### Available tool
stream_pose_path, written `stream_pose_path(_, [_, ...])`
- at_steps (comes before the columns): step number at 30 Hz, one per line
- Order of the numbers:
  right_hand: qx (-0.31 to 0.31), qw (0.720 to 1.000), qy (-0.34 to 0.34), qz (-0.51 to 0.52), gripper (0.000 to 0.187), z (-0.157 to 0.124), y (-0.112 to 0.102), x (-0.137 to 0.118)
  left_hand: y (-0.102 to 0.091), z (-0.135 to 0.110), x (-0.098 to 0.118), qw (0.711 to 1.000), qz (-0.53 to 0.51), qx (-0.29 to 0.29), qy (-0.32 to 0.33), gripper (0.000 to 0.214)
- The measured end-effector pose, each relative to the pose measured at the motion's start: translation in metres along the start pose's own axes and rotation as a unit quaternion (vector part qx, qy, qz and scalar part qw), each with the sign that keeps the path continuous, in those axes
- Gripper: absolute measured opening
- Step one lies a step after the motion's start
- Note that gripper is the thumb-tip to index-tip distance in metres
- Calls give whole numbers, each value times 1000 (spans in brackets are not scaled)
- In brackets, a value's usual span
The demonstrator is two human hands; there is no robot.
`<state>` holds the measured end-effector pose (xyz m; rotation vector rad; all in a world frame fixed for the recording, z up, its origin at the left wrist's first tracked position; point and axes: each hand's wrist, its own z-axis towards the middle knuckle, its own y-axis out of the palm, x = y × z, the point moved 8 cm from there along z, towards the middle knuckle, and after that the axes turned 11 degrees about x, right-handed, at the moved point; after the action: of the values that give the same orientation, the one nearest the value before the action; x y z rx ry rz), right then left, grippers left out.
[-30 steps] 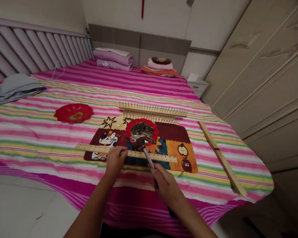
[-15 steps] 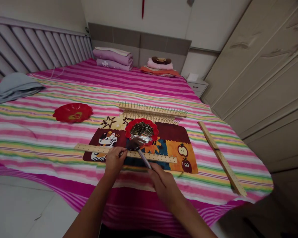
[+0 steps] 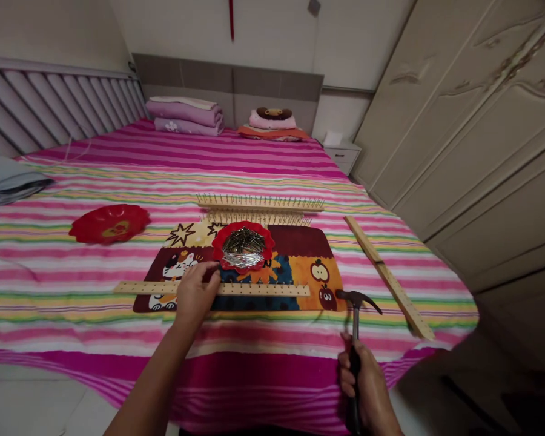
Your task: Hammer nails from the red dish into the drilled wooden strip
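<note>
Striped bedding [image 3: 236, 366], in the head view, carries a mat [image 3: 300, 241] crossed by a dotted wooden strip [image 3: 254, 290]; the left hand [image 3: 197, 287] curls over it, perhaps to steady it, any pinch unclear. The right hand [image 3: 367, 378] clasps the hammer [image 3: 355, 324]. A red bowl [image 3: 269, 242] of nails [image 3: 244, 241] stands between strip and nail-studded bars [image 3: 263, 206]

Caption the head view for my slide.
Hammer in right hand, left hand at wooden strip, nails in red bowl.

Strip [image 3: 254, 290] partly behind left fingers [image 3: 213, 282]
</note>
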<state>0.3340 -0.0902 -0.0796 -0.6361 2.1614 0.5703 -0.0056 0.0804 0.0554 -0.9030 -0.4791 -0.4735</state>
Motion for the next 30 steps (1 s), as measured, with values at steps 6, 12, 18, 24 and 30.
stream_pose_path(6, [6, 1000, -4, 8, 53, 14, -6, 14, 65, 30, 40, 959, 185, -185, 111, 24])
stream_pose_path(12, [-4, 1000, -5, 21, 54, 13, -4, 12, 97, 39, 38, 909, 276, -284, 127, 27])
stream_pose_path(18, [0, 1000, -5, 20, 51, 18, -4, 14, 87, 45, 33, 926, 224, -275, 127, 21])
stream_pose_path(24, [-5, 1000, 5, 18, 48, 13, -2, 12, 54, 51, 14, 966, -93, -212, -112, 13])
stream_pose_path(30, [-10, 1000, 15, 11, 43, 5, 0, 8, 16, 30, -16, 878, -337, -127, -317, 38])
